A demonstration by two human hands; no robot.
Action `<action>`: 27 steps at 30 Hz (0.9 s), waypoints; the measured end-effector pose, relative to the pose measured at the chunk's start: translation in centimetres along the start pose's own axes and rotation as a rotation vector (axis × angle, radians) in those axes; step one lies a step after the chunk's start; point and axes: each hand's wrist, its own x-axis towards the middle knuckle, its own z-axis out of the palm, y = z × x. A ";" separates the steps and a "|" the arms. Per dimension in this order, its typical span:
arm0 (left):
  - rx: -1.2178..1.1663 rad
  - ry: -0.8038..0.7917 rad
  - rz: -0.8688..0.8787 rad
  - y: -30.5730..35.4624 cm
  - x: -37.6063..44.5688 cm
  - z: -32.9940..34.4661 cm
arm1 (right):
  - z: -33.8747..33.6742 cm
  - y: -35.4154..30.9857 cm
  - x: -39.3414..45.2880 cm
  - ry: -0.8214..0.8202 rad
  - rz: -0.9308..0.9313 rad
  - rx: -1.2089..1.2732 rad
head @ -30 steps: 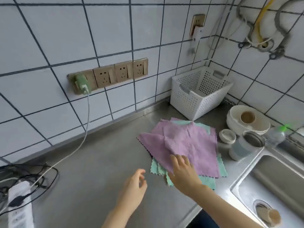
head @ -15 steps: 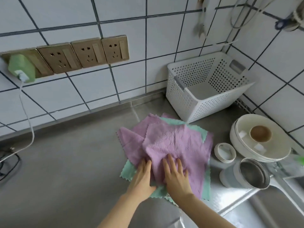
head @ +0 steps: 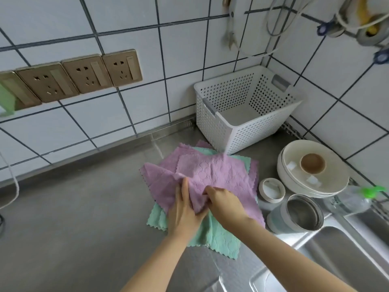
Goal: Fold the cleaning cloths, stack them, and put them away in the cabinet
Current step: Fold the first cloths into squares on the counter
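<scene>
A loose pile of cleaning cloths lies on the steel counter (head: 73,218). On top is a crumpled purple cloth (head: 216,175). Green cloths (head: 212,237) stick out from under it at the near edge. Both my hands are on the near edge of the purple cloth. My left hand (head: 185,213) pinches a bunched fold of it between thumb and fingers. My right hand (head: 223,204) has its fingers curled into the same fold from the right. No cabinet is in view.
An empty white perforated basket (head: 212,123) stands against the tiled wall behind the pile. To the right are a cream bowl stack (head: 328,186), a small lid (head: 271,189), a steel cup (head: 303,216), a plastic bottle (head: 355,199) and the sink (head: 336,260). Wall sockets (head: 84,76) are at left.
My left hand joined the right on the cloths. Both went from lying flat on the purple cloth to gathering its near edge into a fold. The camera moved closer.
</scene>
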 end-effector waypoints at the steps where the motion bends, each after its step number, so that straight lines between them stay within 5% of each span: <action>1: -0.046 0.057 0.032 0.6 0.5 -0.5 | -0.6 -0.1 0.1 0.047 -0.018 0.029; 6: -0.108 0.155 0.176 2.1 3.2 -3.3 | -3.4 0.9 -0.3 0.195 0.015 0.012; 11: 0.035 -0.051 0.365 1.3 5.2 -7.4 | -6.5 2.3 -1.3 0.063 0.233 -0.215; 13: 0.093 -0.073 0.448 0.9 5.8 -9.8 | -8.5 1.9 -1.0 0.224 0.264 -0.192; 16: -0.011 0.096 0.467 0.8 5.4 -14.4 | -11.3 0.4 -0.6 0.513 0.146 -0.089; 18: -0.133 0.141 0.390 0.5 3.8 -18.5 | -12.2 -1.0 -0.9 0.535 -0.020 0.002; 22: -0.144 -0.089 0.237 -2.9 -1.6 -25.3 | -12.5 -3.8 -2.2 0.231 -0.341 0.170; 27: -0.098 -0.413 -0.019 -9.0 -9.9 -27.8 | -11.2 -6.7 -3.2 -0.339 -0.426 0.305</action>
